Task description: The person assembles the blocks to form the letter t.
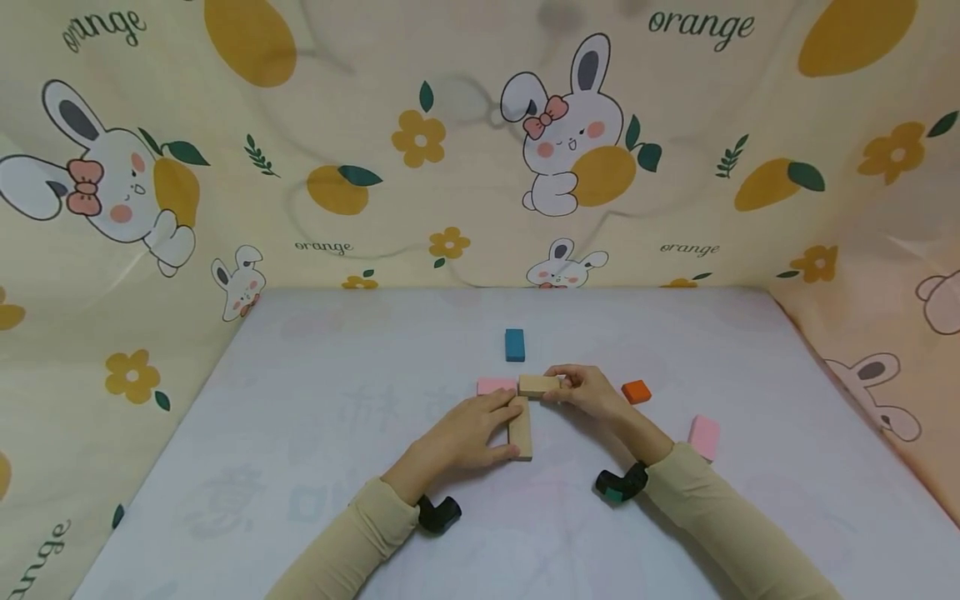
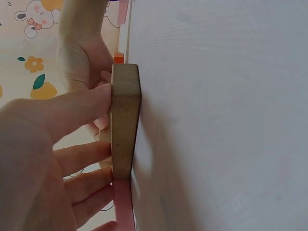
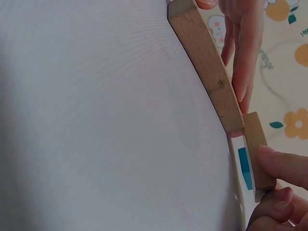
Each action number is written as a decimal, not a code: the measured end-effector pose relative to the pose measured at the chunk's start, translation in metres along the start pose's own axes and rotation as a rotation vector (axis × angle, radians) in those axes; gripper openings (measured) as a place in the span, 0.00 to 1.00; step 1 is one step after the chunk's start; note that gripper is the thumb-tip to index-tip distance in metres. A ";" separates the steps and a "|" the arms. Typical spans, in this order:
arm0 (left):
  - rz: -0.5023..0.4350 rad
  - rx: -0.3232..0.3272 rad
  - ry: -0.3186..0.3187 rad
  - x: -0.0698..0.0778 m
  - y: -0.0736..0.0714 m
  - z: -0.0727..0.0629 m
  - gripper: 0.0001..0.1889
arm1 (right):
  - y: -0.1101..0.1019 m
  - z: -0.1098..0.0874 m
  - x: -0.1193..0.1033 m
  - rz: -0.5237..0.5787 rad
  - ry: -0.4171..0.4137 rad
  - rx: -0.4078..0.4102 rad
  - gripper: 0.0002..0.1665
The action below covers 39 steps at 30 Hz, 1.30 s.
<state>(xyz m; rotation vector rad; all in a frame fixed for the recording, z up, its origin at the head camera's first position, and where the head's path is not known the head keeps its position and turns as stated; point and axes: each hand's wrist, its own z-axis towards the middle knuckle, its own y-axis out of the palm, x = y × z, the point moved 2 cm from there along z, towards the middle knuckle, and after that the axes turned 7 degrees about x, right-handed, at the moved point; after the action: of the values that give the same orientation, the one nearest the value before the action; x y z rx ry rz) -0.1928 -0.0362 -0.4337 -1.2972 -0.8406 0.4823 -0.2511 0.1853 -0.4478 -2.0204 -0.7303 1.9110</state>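
My left hand (image 1: 471, 432) rests its fairly straight thumb and fingers along the top of a wooden block (image 1: 521, 440) that points toward me. Its fingertips also reach a pink block (image 1: 495, 386) at the far end; part of that block is hidden by the hand. My right hand (image 1: 592, 392) pinches a second wooden block (image 1: 536, 385) by its right end, held crosswise at the far end of the first. In the right wrist view, this pinched block (image 3: 258, 144) overlaps the first one's corner, and white table shows beneath it.
A blue block (image 1: 514, 345) lies farther back on the white table (image 1: 337, 358). To the right are an orange block (image 1: 636, 392) and another pink block (image 1: 704, 437), close to the right forearm. A patterned cloth (image 1: 465, 167) hangs behind and at both sides.
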 end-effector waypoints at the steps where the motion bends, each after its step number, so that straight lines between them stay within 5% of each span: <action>1: 0.001 0.000 -0.001 0.000 0.000 0.000 0.34 | 0.001 0.000 0.000 -0.002 0.006 -0.002 0.24; 22: 0.004 0.001 0.009 -0.001 -0.001 0.001 0.34 | 0.003 0.004 0.000 0.040 0.049 -0.015 0.23; 39: 0.004 -0.014 -0.009 -0.001 0.000 0.001 0.34 | 0.005 0.004 -0.003 -0.039 0.038 -0.016 0.22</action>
<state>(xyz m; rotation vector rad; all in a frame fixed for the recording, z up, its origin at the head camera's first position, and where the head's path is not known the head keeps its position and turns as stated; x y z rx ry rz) -0.1939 -0.0363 -0.4340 -1.3106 -0.8510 0.4862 -0.2545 0.1786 -0.4485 -2.0304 -0.7725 1.8463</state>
